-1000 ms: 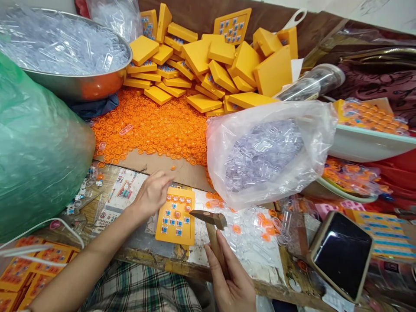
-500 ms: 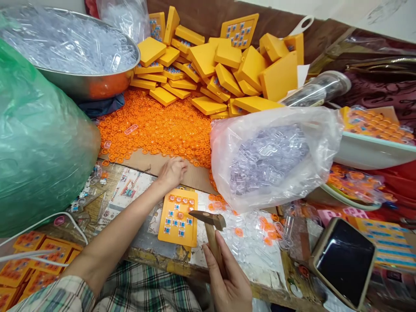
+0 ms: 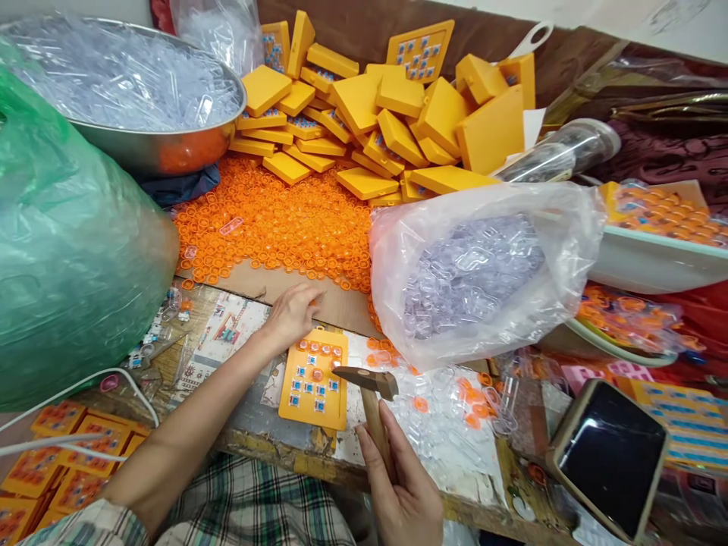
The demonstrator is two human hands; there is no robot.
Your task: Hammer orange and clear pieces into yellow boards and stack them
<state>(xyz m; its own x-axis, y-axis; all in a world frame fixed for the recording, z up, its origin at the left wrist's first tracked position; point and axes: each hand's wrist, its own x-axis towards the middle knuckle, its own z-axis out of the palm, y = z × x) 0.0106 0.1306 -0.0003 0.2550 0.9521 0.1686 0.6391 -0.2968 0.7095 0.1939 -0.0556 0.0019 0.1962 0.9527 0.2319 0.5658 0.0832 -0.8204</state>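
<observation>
Hammer (image 3: pixel 372 402), small and wooden-handled, gripped in right hand (image 3: pixel 401 493); left hand (image 3: pixel 293 315), fingers pinched, perhaps on an orange cap, hovers just beyond yellow plastic tray (image 3: pixel 312 379).

My left hand (image 3: pixel 293 315) and forearm are bare, with no ring, watch or band showing on them. At the upper arm a short sleeve (image 3: pixel 85 527) begins, in a pale plaid with green and reddish lines. My right hand (image 3: pixel 406 493) is bare too, its nails short and plain. Across my lap lies checked cloth (image 3: pixel 250 508) in dark green, white and grey squares.
</observation>
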